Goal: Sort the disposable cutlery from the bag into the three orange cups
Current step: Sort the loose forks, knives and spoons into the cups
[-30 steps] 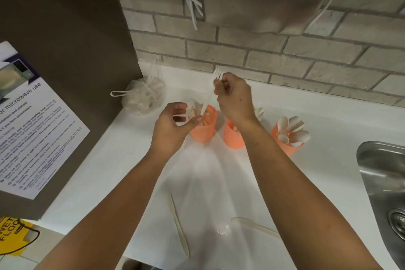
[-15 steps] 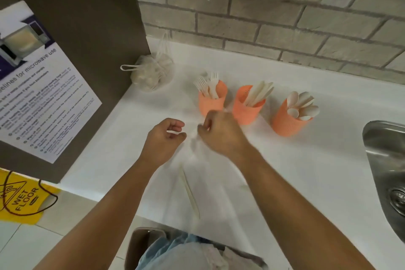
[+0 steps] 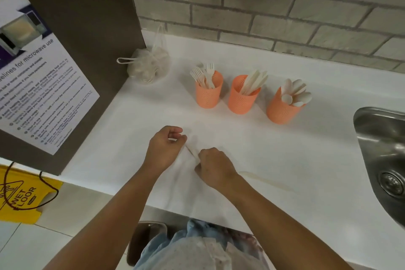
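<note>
Orange cups stand in a row on the white counter (image 3: 135, 116): the left cup (image 3: 208, 95) holds forks, the middle cup (image 3: 241, 99) knives, the right cup (image 3: 281, 109) spoons; the bag (image 3: 149, 69) sits in the back-left corner. Right hand (image 3: 215, 167), fingers curled, pinches a pale utensil (image 3: 191, 151) lying before the cups. Left hand (image 3: 164, 149) is curled, thumb at the utensil's far end; whether it grips cannot be told.
</note>
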Demonstrator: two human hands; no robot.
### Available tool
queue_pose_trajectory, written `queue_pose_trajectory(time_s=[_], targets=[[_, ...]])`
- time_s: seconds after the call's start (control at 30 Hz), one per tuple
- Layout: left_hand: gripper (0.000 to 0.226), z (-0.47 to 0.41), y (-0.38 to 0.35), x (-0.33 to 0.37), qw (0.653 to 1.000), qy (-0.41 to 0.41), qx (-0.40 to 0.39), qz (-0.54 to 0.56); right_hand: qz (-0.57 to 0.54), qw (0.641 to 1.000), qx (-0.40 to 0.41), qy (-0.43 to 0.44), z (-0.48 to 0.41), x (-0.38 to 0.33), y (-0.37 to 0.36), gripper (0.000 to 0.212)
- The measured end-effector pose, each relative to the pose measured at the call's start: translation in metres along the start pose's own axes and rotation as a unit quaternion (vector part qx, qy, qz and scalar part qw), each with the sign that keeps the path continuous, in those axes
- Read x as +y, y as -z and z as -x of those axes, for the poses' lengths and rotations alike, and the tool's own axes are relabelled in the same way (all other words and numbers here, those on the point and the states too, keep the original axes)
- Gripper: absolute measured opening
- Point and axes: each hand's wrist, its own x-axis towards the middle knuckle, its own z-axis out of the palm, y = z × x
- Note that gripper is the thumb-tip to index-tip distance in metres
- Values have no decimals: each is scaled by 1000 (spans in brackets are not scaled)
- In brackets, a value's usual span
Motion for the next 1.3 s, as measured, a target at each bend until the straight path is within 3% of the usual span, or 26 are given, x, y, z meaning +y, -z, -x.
queue_pose_trajectory(time_s=[0.1,0.23,0.3,0.43,0.53,0.6,0.7,0.8,0.87,0.97,1.13,1.23,1.3], targets=[[29,4,-13,3,998,21,-52,13,-134,990,48,4,3,18,12,16],[30,10,-37,12,991,1,-119,66,-229,973,4,14,18,37,29,17],[26,10,-46,18,990,1,-111,91,-184,983,18,-9,26,59,35,14],[21,5,-61,27,987,11,-112,118,75,994,-44,-68,49,109,34,35],[21,5,-72,32,982,17,-135,128,67,993,-54,-84,55,129,25,28],[21,4,-81,34,980,18,-151,127,55,996,-37,-59,50,137,22,10],[24,4,-92,38,978,11,-172,121,78,997,-14,-13,41,147,18,9],[24,2,-95,43,978,-4,-171,118,84,995,61,4,32,155,14,17],[8,-1,-92,47,977,-14,-163,136,31,992,118,-10,27,154,19,13],[9,-11,-85,52,978,-38,-145,144,-132,959,251,-21,19,137,48,10],[18,-29,-79,72,982,-66,-102,145,-329,843,426,-12,-16,96,137,13],[15,-42,-79,86,983,-91,-85,137,-365,803,470,-21,-47,91,172,11],[17,-52,-80,94,980,-109,-78,146,-372,804,463,-37,-64,94,181,8]])
